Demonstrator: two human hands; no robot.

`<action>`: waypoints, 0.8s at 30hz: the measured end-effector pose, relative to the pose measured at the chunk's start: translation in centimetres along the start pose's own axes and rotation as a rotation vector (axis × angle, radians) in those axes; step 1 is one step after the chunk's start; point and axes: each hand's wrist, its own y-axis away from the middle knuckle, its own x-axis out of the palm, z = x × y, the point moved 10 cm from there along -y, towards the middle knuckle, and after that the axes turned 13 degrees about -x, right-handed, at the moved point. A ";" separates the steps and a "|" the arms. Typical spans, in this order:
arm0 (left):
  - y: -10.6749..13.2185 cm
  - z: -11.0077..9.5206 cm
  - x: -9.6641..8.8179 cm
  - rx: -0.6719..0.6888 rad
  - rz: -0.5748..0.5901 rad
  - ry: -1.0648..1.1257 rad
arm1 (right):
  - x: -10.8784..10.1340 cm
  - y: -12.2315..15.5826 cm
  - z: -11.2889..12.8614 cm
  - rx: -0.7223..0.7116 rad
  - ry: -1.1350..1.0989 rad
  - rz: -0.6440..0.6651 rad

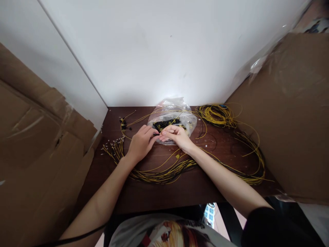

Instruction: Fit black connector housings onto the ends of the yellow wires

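My left hand (143, 140) is closed in a pinch on a small black piece (155, 134), too small to make out fully. Close beside it, my right hand (179, 138) pinches a thin yellow wire (171, 125), with its fingertips almost meeting those of the left. Just behind both hands lies an open clear plastic bag (192, 124) holding many small black and yellow parts (164, 123). Below the hands, a long bundle of yellow and black wires (154, 176) curves across the table, its left ends carrying small pale tips (108, 145).
A coil of yellow wire (217, 116) lies at the back right of the dark wooden table (164, 199). Several small black pieces (123, 123) sit at the back left. Cardboard stands on the left (38, 144) and right (288, 120), with a white wall (154, 51) behind.
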 end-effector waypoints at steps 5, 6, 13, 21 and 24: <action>0.0 0.0 0.0 0.001 -0.020 0.016 | -0.1 0.0 -0.2 0.013 -0.034 -0.004; 0.0 0.0 0.1 0.001 -0.017 0.022 | 0.0 0.0 -0.3 0.018 -0.045 0.003; -0.1 0.0 0.0 0.010 -0.015 0.056 | 0.2 -0.2 -0.6 0.050 -0.124 0.019; -0.1 0.2 0.1 0.009 -0.011 0.063 | 0.2 -0.1 -0.3 0.046 -0.132 0.002; -0.1 0.1 0.1 0.013 -0.010 0.066 | 0.2 -0.1 -0.3 0.057 -0.124 0.003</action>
